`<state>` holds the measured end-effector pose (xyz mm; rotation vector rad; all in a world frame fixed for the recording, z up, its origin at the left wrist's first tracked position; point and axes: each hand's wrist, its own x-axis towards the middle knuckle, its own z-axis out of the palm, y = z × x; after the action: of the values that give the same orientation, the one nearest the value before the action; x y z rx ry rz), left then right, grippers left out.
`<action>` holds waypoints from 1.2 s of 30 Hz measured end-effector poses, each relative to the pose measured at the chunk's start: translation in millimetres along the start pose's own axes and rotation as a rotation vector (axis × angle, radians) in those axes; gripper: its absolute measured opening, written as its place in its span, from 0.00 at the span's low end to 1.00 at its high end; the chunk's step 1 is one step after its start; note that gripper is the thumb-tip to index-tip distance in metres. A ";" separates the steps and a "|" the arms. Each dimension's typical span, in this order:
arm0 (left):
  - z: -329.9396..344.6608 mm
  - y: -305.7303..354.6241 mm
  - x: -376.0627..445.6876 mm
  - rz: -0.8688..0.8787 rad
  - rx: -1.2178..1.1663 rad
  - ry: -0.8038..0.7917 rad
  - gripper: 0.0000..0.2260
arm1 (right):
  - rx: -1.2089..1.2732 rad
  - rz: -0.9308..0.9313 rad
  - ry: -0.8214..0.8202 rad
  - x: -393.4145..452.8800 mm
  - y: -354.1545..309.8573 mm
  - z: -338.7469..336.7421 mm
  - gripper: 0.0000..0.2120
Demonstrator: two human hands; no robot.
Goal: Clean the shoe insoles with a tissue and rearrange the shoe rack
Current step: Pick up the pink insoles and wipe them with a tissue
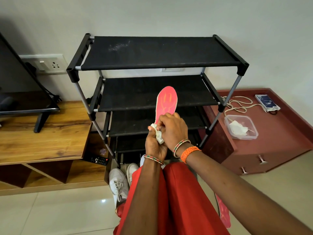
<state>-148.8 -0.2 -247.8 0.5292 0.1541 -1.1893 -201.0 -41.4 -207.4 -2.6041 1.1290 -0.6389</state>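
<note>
Item: pink insole [166, 103], centre of frame, standing upright before the black shoe rack [157, 53], long axis running up and away from both hands. Left hand [155, 146] is gripping its lower end; right hand [172, 128] is pinching a crumpled tissue [158, 135] against it. Second insole [224, 212] is lying on the floor, lower right.

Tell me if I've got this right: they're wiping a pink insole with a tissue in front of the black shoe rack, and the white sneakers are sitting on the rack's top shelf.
Not quite. The head view shows the white sneakers on the floor at the foot of the shoe rack, not on its top shelf. The rest holds: both hands hold the pink insole and tissue in front of it.
</note>
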 end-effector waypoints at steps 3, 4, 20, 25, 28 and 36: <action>-2.6 -1.8 2.0 0.063 0.079 -0.028 0.16 | 0.012 0.047 0.029 0.0 -6.2 3.3 0.01; -3.8 -3.9 2.3 0.093 0.119 -0.044 0.14 | 0.012 0.076 0.042 2.1 -7.2 2.9 0.03; -8.8 0.3 1.1 0.069 0.115 0.001 0.14 | 0.112 -0.208 -0.081 -11.6 12.7 4.5 0.12; -11.8 11.1 -2.8 -0.071 -0.015 -0.029 0.29 | 0.254 -0.212 -0.178 -29.8 13.6 6.7 0.08; -11.7 15.8 -4.2 -0.154 -0.078 -0.130 0.39 | 0.465 -0.096 -0.179 -26.6 11.5 3.3 0.08; -9.8 24.2 3.8 -0.283 -0.059 -0.181 0.41 | 0.585 -0.025 -0.212 -39.4 10.8 -6.6 0.10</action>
<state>-123.8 7.7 -250.2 0.3528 0.1108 -1.4978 -235.0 -20.0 -217.4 -2.1225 0.7101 -0.5734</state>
